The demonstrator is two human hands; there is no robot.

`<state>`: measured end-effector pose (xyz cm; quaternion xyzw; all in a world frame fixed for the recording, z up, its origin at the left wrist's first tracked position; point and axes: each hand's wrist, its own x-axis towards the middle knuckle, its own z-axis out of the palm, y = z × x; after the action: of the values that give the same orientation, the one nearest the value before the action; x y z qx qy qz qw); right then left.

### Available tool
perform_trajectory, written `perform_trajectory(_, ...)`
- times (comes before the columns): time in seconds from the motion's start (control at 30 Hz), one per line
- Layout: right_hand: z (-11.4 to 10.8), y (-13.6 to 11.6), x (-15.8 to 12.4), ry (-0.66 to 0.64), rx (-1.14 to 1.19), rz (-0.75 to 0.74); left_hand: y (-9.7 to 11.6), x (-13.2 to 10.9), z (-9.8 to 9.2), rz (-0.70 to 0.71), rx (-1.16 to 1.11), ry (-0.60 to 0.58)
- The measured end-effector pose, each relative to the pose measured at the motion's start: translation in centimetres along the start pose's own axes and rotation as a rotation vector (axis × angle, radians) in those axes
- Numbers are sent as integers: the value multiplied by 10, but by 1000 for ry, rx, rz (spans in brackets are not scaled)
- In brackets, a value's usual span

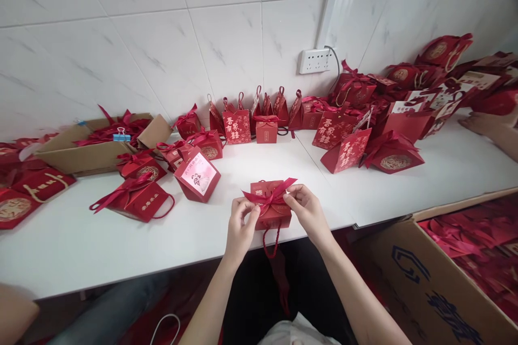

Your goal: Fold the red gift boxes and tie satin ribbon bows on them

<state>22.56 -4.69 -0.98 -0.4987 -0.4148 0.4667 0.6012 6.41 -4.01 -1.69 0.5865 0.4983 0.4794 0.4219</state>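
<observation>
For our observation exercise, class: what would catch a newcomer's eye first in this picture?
At the near edge of the white table, the left hand and right hand pinch the red ribbon bow on a small red gift box. More red boxes and bags crowd its back, piled highest at far right.

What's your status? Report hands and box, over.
Left hand and right hand both pinching the ribbon. Red gift box upright at table edge. Other boxes lie clear, behind.
</observation>
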Motion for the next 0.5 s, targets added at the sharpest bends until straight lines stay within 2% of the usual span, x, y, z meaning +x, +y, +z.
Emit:
perform_trajectory(0.17,-3,7,2,3,246,44,-4,3,0,-46,-87,1)
perform_trajectory(0.27,-7,11,2,-10,276,72,-5,3,2,-49,-96,13)
perform_trajectory(0.37,-11,5,2,47,20,-24,-4,2,4,-20,-69,24)
perform_trajectory(0.43,-8,-6,3,115,-272,-195,-3,1,6,1,-37,31)
perform_trajectory(0.5,1,-19,4,102,-546,-362,-1,0,7,28,2,51)
